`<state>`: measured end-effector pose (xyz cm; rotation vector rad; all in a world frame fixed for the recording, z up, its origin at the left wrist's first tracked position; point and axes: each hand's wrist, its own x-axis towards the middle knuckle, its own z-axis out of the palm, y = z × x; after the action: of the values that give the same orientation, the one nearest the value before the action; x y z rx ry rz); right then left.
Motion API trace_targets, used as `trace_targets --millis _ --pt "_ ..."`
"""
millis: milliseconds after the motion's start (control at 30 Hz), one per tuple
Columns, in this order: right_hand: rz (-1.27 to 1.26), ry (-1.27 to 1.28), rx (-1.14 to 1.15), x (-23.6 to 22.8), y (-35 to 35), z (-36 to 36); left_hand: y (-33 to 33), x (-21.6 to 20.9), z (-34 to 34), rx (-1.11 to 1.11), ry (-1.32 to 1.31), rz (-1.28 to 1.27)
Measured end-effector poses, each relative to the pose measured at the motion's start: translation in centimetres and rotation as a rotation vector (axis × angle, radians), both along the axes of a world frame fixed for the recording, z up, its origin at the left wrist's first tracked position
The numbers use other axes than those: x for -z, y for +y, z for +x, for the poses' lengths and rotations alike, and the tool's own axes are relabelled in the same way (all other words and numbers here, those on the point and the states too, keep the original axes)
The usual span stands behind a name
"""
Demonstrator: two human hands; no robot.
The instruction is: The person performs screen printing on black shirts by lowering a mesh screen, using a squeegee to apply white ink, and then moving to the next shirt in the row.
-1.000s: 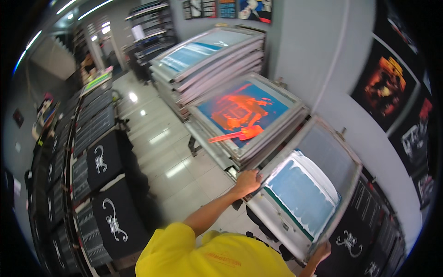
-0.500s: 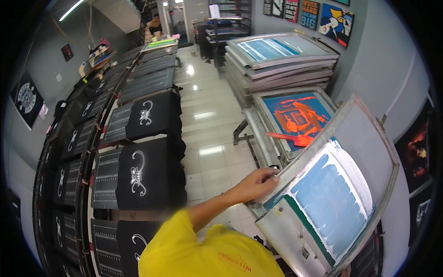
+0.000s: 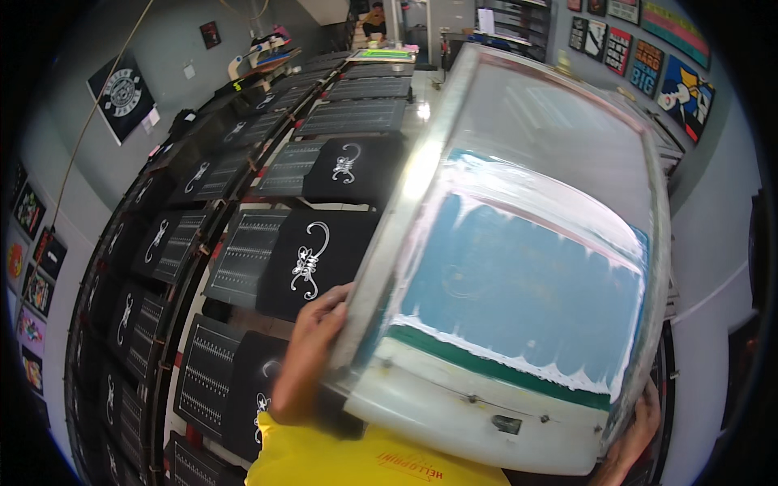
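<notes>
Now, both hands (image 3: 318,326) (image 3: 643,423) clasp opposite sides of a screen frame (image 3: 418,174), white paste (image 3: 551,202) inside.

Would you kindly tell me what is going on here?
A person in a yellow shirt holds a framed screen with both hands, the left hand at its left edge and the right hand at its right. White paste edges its blue area, and a green-bladed squeegee sits at the near end. Black cloths with white designs lie in rows to the left.
</notes>
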<state>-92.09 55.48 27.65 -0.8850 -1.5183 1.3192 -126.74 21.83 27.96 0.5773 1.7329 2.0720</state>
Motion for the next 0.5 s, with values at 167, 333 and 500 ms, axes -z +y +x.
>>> trace_targets --millis 167,333,500 --pt "-0.083 -0.022 -0.186 1.0 2.0 -9.6 -5.7 0.6 -0.2 -0.317 0.041 -0.076" --pt "-0.089 -0.061 -0.334 4.9 2.4 -19.5 -11.0 4.6 -2.4 -0.572 0.059 -0.27" --pt "-0.038 -0.128 -0.547 9.4 1.0 -31.0 -11.6 5.3 -4.3 -0.747 0.086 -0.477"
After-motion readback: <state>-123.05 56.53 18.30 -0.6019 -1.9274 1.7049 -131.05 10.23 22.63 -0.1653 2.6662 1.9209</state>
